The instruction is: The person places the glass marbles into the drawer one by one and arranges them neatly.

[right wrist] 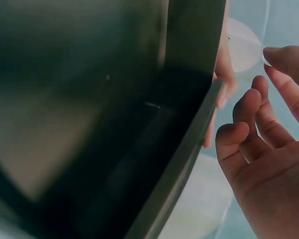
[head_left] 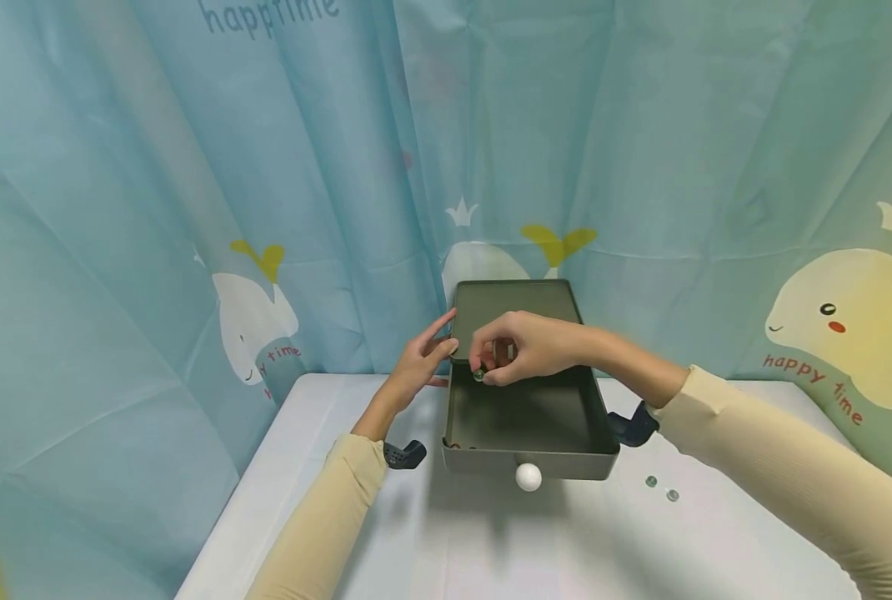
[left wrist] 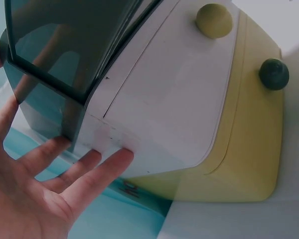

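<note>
A small cabinet has its dark green top drawer (head_left: 528, 408) pulled out, with a white knob (head_left: 528, 477) on the front. Over the drawer's back left part, my right hand (head_left: 528, 346) pinches a small glass marble (head_left: 479, 375) between thumb and fingertips. In the right wrist view that hand's curled fingers (right wrist: 249, 119) show beside the drawer wall, with the marble hard to make out. My left hand (head_left: 416, 367) rests against the cabinet's left side near its dark green top (head_left: 517, 312), fingers spread and mostly straight. Small reddish bits (head_left: 455, 446) lie in the drawer's front left corner.
Two glass marbles (head_left: 652, 481) lie on the white table (head_left: 326, 450) right of the drawer. Below the top drawer, the left wrist view shows a white drawer with a yellow knob (left wrist: 214, 21) and a yellow one with a green knob (left wrist: 274, 74). A blue curtain (head_left: 356, 167) hangs behind.
</note>
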Motion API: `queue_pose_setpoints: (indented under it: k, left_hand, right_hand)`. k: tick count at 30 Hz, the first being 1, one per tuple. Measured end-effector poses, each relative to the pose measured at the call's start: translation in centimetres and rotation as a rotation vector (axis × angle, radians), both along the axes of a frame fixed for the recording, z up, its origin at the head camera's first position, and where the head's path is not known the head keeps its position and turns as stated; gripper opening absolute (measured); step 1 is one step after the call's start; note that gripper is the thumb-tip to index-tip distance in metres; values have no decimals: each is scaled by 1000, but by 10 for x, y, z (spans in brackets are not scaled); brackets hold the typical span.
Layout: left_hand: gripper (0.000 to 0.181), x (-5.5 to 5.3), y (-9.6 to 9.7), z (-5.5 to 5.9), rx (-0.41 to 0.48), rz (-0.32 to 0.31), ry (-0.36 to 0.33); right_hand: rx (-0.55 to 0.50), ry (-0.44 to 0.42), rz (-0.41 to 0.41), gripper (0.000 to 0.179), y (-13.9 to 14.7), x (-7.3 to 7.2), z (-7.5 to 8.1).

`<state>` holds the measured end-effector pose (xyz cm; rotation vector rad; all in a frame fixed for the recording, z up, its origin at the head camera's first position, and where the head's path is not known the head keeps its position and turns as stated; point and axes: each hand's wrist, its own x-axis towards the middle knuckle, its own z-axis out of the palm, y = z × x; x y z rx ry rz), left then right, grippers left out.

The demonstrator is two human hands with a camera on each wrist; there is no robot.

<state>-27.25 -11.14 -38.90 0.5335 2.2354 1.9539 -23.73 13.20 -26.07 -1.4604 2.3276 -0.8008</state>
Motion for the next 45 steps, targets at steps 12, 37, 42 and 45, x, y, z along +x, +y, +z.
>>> queue_pose_setpoints:
  k: [12,37,42,45]
  left_hand:
    - [61,0,-2,-1,9,-18,7]
    - [63,-1,-1,-1,4,-20,12]
    - [60,0,-2,-1,15,-29,12]
    - [60,0,-2,-1,24,-37,14]
  right_hand:
    - [10,-66,70,13,-18,3,-12]
    - [38,-49,90,13,-23,0,-20]
    - [35,-43,90,16,-23,0,-20]
    - [32,-35,85,25,-22,1,-20]
